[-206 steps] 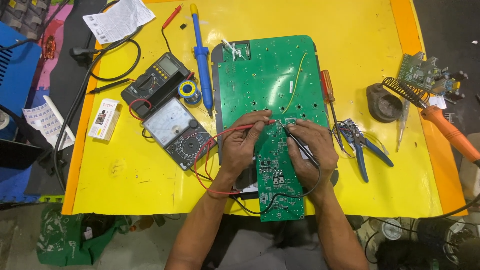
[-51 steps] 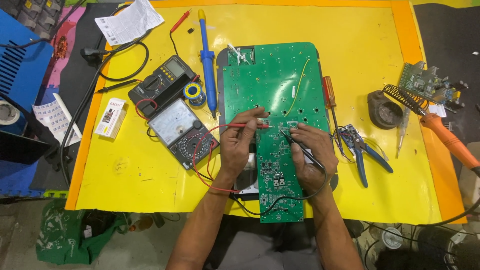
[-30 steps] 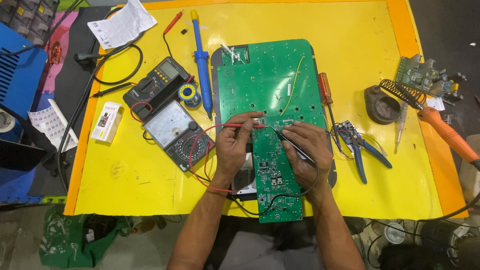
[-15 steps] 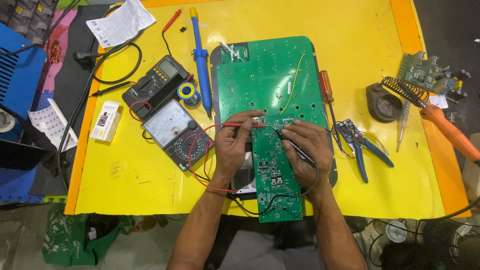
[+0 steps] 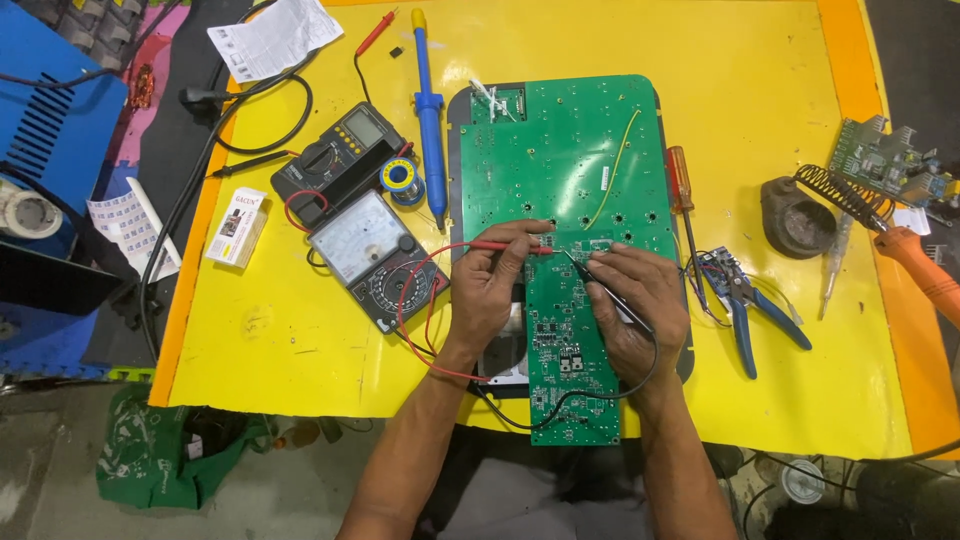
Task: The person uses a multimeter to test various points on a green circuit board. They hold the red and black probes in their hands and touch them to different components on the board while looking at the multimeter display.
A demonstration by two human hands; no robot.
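The left hand (image 5: 495, 285) pinches a red probe (image 5: 505, 246) between thumb and fingers, closed around it like a pen, with its tip laid across to the top of the narrow green circuit board (image 5: 570, 340). The right hand (image 5: 640, 305) is likewise closed on a black probe (image 5: 605, 290), which slants up and to the left so that its tip meets the same board just beside the red one. Both wrists rest low on or near the boards, likely to steady the tips on small contacts.

The narrow board lies on the lower part of a large green circuit board (image 5: 565, 150) in a dark frame, in the middle of the yellow counter (image 5: 760, 90), right in front of the person. A red lead (image 5: 415, 320) loops from the left hand back to the analogue meter (image 5: 365, 260), which sits just left of the hands with its dial facing up, probably so that it can be read at a glance. A black lead (image 5: 600, 395) curls under the right wrist.

Further out on the left lie a digital meter (image 5: 335, 165), a spool of solder (image 5: 402, 178) and a blue suction tool (image 5: 430, 110). On the right are a screwdriver (image 5: 683, 200) with an orange handle, blue-handled pliers (image 5: 745, 305), a soldering iron stand (image 5: 810, 205) and an orange-handled soldering iron (image 5: 925, 270) at the counter's edge.
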